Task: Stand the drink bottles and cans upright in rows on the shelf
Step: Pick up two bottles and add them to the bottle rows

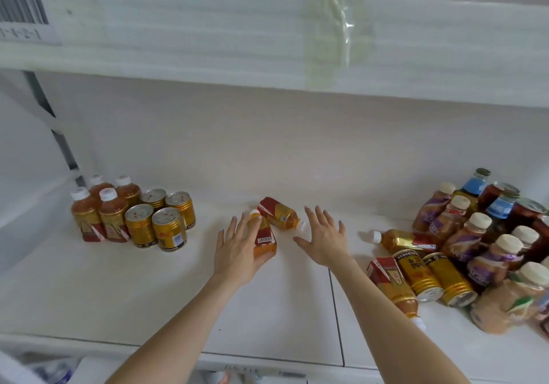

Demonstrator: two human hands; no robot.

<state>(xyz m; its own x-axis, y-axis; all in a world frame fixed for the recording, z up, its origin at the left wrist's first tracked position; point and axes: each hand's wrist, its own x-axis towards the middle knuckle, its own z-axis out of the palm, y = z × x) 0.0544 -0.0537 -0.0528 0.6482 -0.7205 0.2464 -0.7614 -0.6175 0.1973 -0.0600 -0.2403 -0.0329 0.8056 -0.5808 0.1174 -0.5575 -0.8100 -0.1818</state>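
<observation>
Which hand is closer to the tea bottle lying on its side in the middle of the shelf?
Right. The right hand is spread open just beside the cap end of the lying tea bottle, while the left hand sits farther off, wrapped around another bottle.

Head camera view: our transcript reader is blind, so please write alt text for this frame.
Two bare hands reach over a white shelf: the left hand closes on a small tea bottle, the right hand hovers open by another lying bottle. Upright bottles and cans stand left; a jumbled pile lies right.
</observation>
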